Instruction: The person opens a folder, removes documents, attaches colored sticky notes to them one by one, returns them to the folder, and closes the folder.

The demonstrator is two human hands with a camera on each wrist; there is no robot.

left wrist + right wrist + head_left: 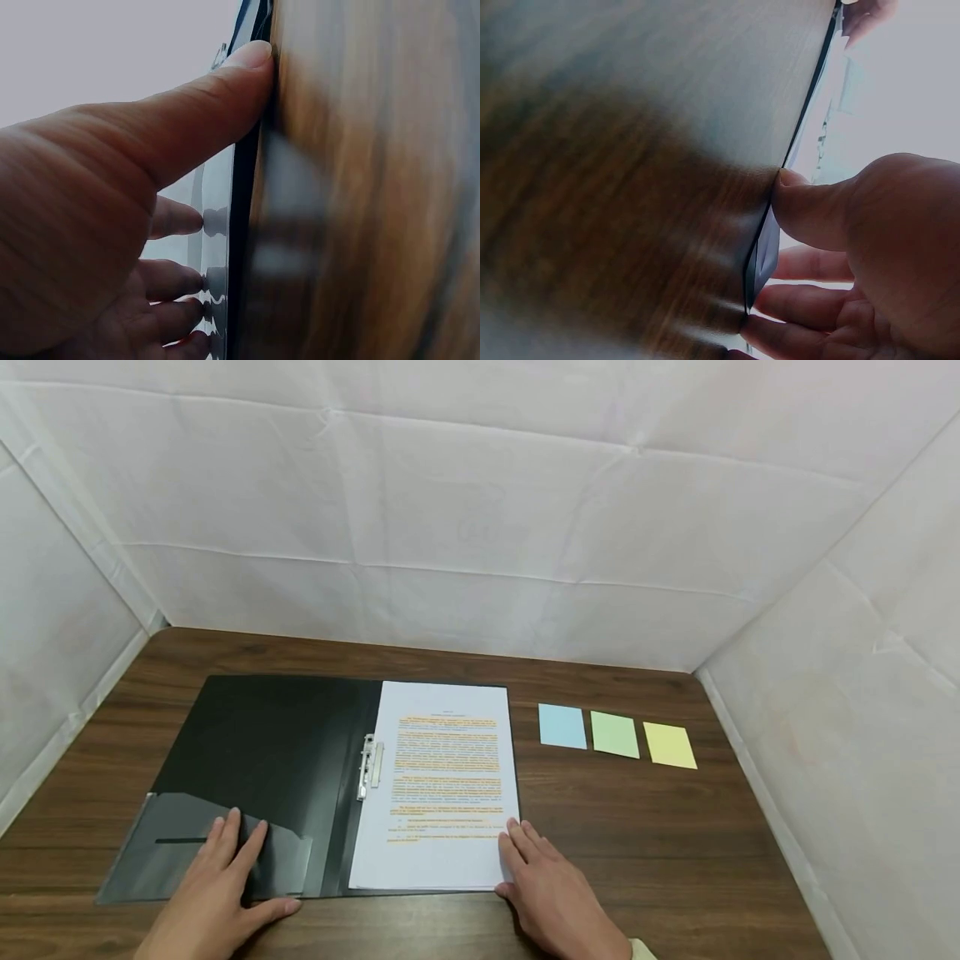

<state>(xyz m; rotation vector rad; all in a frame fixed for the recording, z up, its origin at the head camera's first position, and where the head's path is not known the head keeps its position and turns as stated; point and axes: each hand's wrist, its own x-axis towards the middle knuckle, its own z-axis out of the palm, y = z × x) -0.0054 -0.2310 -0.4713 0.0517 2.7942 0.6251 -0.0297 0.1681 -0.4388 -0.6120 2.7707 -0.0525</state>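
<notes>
A black clip folder (270, 727) lies opened flat on the wooden table. On its right side is a stack of white sheets (450, 864), the top one printed with text highlighted in orange. My left hand (217, 881) rests with spread fingers on the clear pocket (285, 852) of the left cover, its thumb (217, 86) at the folder's bottom edge. At the lower right corner of the sheets lies my right hand (551, 889). Its fingers (799, 304) reach over the right edge, and its thumb (810, 206) is at the bottom edge.
Right of the folder, three square sticky notes lie in a row: blue (562, 727), green (615, 734) and yellow (670, 745). A metal clip (366, 767) sits by the folder's spine. White cloth walls (480, 510) enclose the table (637, 835) at the back and sides.
</notes>
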